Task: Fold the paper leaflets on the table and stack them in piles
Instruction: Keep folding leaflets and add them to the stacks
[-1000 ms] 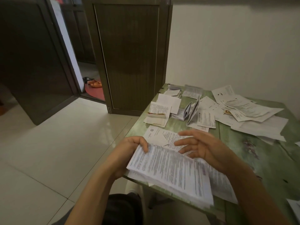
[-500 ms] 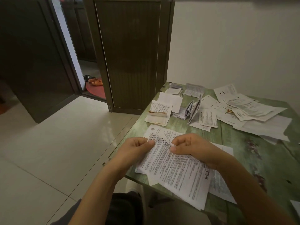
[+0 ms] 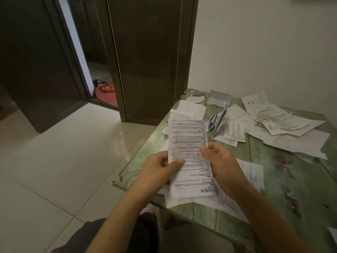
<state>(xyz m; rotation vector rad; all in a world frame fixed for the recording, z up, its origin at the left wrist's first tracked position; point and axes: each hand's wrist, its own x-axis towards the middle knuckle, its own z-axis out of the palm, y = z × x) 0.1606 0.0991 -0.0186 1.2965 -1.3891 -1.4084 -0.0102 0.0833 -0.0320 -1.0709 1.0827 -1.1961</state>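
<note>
Held leaflet: the held leaflet is a long, narrow white sheet at the centre of the frame, above the near left part of the table; dense lines of small print cover it, with a row of large characters across its near end.
Left hand: the left hand pinches the leaflet's left edge, thumb on the printed face, fingers behind.
Right hand: the right hand grips the right edge, thumb tip on the face, fingers curled behind.
Contact below: the leaflet's near end overlaps the flat sheets on the table; it may be touching them, but the view does not settle it.
Table: the table has a worn green top with dark marks and fills the right half of the frame.
On the table, middle: concertina-folded leaflets stand on edge, just right of the held leaflet's far end.
On the table, far corner: small folded piles lie close together.
On the table, upper right: loose sheets lie unfolded and overlapping.
Edges: the table's left edge runs diagonally from the centre to the far corner; its near left corner looks chipped.
Open room: pale tiled floor fills the left of the frame; bare green top shows at lower right.
Beyond: a dark door stands at upper centre, with orange slippers on a red mat in the gap to its left.
</note>
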